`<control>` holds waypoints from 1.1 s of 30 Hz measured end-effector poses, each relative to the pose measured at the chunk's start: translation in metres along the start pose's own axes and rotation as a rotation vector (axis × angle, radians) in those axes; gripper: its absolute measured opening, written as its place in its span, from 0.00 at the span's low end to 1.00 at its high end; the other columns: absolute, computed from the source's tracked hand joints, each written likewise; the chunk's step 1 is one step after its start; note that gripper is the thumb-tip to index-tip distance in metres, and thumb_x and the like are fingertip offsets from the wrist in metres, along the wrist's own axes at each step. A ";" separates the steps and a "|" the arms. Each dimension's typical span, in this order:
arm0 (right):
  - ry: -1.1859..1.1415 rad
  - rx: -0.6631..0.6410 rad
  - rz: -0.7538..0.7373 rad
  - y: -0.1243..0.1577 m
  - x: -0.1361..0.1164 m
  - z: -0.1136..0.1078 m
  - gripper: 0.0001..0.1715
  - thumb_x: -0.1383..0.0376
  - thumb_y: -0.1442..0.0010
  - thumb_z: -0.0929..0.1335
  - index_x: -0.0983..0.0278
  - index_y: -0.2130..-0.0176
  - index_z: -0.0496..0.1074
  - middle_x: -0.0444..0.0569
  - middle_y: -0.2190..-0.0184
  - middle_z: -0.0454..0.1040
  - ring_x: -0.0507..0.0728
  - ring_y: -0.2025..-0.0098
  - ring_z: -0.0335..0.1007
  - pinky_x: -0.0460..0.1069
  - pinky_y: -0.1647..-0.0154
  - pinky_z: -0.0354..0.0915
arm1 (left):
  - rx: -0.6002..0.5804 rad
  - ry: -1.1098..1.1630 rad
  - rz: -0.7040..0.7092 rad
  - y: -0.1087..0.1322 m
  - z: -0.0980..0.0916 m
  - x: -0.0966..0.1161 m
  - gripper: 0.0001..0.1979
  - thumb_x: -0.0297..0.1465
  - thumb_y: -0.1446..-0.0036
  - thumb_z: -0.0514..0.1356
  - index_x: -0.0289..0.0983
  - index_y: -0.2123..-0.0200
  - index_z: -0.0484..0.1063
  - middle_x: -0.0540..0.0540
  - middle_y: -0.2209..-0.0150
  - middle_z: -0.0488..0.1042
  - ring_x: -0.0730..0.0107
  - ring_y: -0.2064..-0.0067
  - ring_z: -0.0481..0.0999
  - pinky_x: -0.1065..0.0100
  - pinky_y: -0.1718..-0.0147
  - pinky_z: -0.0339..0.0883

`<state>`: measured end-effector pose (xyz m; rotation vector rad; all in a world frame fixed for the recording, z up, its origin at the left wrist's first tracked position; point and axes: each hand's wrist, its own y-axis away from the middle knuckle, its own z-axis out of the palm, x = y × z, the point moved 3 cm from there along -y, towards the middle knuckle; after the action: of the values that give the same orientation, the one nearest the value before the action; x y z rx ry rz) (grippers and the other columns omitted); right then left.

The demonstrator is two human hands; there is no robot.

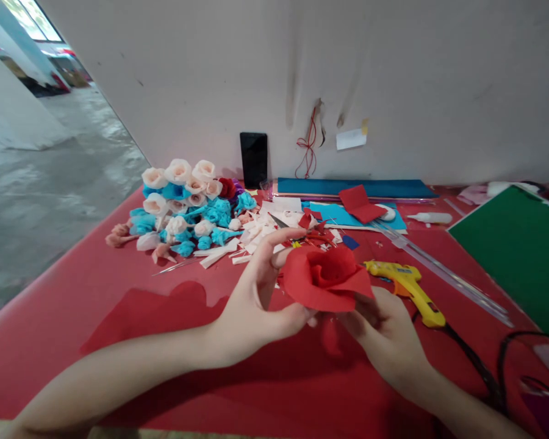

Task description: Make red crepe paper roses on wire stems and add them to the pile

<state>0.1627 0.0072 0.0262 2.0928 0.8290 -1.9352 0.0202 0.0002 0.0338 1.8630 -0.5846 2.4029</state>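
Note:
Both my hands hold a red paper rose (324,277) above the red table (73,292). My left hand (256,299) pinches the flower's left side, thumb under the petals and forefinger curved over the top. My right hand (384,332) grips the flower from below, its fingers closed around the base under the petals. A loose sheet of red paper (150,311) lies flat on the table under my left forearm.
A pile of finished pink, white and blue paper roses (183,204) sits at the back left, with paper scraps (256,235) beside it. A yellow glue gun (407,286) and its black cord lie right of my hands. Green sheet (516,250), blue sheets, white glue bottle (432,217) and black phone (254,160) stand behind.

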 end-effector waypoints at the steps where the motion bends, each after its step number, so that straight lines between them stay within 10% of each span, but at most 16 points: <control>1: 0.011 0.005 0.003 0.000 0.000 0.000 0.09 0.62 0.38 0.62 0.62 0.67 0.68 0.45 0.74 0.74 0.51 0.73 0.70 0.43 0.72 0.66 | -0.008 -0.003 -0.003 0.000 0.000 0.000 0.26 0.30 0.48 0.61 0.44 0.48 0.55 0.52 0.71 0.71 0.77 0.75 0.71 0.73 0.71 0.70; 33: 0.387 0.137 -0.077 0.003 -0.002 0.001 0.04 0.67 0.46 0.65 0.66 0.71 0.69 0.42 0.79 0.68 0.48 0.79 0.59 0.42 0.79 0.58 | 0.095 0.013 -0.001 -0.003 -0.002 -0.003 0.29 0.22 0.56 0.65 0.44 0.50 0.61 0.54 0.67 0.73 0.80 0.67 0.72 0.83 0.68 0.68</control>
<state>0.1635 0.0037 0.0277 2.6048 0.8761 -1.6860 0.0204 0.0041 0.0310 1.8804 -0.4762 2.4820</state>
